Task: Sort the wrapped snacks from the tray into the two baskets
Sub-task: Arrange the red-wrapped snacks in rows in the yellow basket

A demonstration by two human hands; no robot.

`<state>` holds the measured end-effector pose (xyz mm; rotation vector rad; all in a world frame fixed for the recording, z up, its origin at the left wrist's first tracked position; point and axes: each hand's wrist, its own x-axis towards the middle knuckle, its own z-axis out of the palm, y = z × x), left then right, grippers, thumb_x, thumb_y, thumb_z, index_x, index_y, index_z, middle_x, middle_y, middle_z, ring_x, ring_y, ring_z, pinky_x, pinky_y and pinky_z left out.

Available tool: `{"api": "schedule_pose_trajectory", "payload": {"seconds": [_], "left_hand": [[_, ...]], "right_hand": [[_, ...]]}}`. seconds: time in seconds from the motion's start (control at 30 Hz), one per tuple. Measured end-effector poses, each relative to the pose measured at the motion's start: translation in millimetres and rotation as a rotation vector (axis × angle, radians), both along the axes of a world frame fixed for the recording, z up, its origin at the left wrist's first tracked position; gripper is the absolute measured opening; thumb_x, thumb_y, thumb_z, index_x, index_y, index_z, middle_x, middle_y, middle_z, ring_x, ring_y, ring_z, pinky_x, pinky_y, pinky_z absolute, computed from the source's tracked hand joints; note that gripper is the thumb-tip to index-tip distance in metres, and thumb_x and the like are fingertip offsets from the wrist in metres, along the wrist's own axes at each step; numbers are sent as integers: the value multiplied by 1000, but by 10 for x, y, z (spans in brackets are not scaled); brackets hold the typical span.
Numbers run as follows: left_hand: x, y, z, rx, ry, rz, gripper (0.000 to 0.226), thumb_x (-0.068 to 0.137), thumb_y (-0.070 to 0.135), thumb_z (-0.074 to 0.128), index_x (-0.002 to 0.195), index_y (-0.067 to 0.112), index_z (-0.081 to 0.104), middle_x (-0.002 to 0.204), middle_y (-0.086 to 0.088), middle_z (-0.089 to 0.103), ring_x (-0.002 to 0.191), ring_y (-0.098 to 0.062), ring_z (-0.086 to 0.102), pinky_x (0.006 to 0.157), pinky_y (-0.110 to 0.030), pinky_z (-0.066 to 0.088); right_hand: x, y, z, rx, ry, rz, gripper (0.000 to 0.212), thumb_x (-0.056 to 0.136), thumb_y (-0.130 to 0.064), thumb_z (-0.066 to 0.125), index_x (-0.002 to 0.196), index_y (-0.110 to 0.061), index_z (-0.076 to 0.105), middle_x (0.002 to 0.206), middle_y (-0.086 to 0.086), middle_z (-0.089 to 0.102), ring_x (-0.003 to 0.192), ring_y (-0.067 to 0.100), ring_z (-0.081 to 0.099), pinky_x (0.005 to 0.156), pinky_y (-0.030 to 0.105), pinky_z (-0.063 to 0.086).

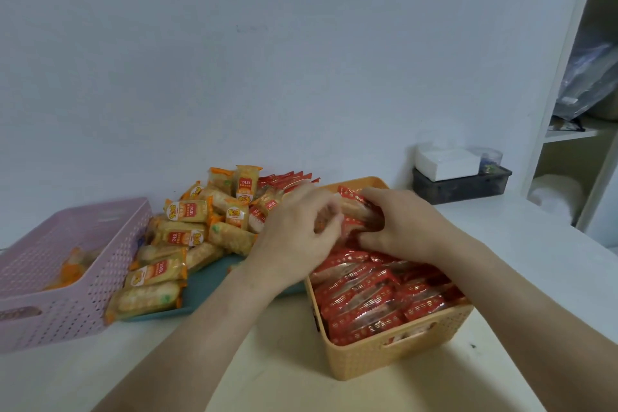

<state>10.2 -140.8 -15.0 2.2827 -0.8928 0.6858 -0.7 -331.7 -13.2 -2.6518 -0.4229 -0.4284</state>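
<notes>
Over the far end of the orange basket (pixel 401 354), the right hand (pixel 404 224) has its fingers curled round a small bundle of red packets (pixel 356 202), and the left hand (pixel 297 231) closes on the same bundle from the other side (its fingertips are blurred, so the exact grip is hard to read). The bundle sits just above the red packets already lying in the basket, which is nearly full, stacked in rough rows up to the rim.

Judging by this, the step is setting the bundle down. It would go best lowered flat into the gap at the far end and pressed level before letting go — dropped on a heap this high, slick wrappers could slide over the wall.

Beside the basket, the teal tray (pixel 207 281) holds a pile of yellow packets (pixel 187 234), with a few more red ones (pixel 287 179) at its back edge. At the tray's left stands the pink basket (pixel 67 304), holding only a few yellow packets — so most of the sorting on that side looks undone.
</notes>
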Motion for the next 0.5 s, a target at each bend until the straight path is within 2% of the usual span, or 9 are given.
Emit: {"api": "schedule_pose_trajectory", "payload": {"seconds": [0.07, 0.13, 0.2, 0.27, 0.4, 0.5], "left_hand": [[40, -7, 43, -5, 3, 55, 40, 87, 32, 66, 124, 29, 53, 122, 10, 48, 111, -2, 44, 93, -24, 39], [55, -35, 118, 195, 119, 47, 52, 93, 37, 59, 141, 35, 41, 143, 9, 43, 132, -10, 35, 107, -32, 33], [72, -43, 130, 271, 186, 23, 42, 97, 38, 52, 138, 36, 48, 136, 11, 56, 123, -10, 50, 103, -35, 43], [79, -7, 115, 227, 207, 58, 35, 97, 39, 52, 131, 36, 56, 122, 13, 65, 106, -9, 60, 92, -36, 50], [82, 58, 91, 252, 131, 181, 31, 98, 38, 51, 127, 32, 56, 105, 10, 62, 98, -11, 56, 84, -33, 50], [103, 76, 87, 278, 91, 238, 32, 98, 32, 51, 129, 26, 54, 111, 4, 64, 101, -16, 59, 85, -36, 51]], "right_hand": [[-1, 10, -5, -6, -2, 34, 28, 70, -32, 72, 78, -34, 46, 69, -17, 48, 63, 4, 46, 55, 21, 30], [1, 6, -16, -2, -13, 61, 24, 70, -28, 73, 86, -28, 56, 77, -17, 51, 68, 3, 47, 60, 23, 32], [7, -17, -20, 20, -15, 71, 32, 71, -24, 74, 102, -23, 65, 91, -12, 59, 80, 6, 54, 69, 24, 41], [-4, -33, -13, 24, -10, 61, 38, 75, -23, 74, 113, -23, 67, 103, -9, 62, 90, 9, 57, 80, 28, 49], [0, -45, -19, -26, -51, 6, 44, 80, -25, 74, 123, -25, 62, 115, -7, 61, 101, 14, 59, 87, 33, 50], [13, -81, -14, -5, -86, -84, 38, 79, -29, 73, 116, -27, 64, 113, -7, 61, 101, 15, 61, 86, 34, 52]]}}
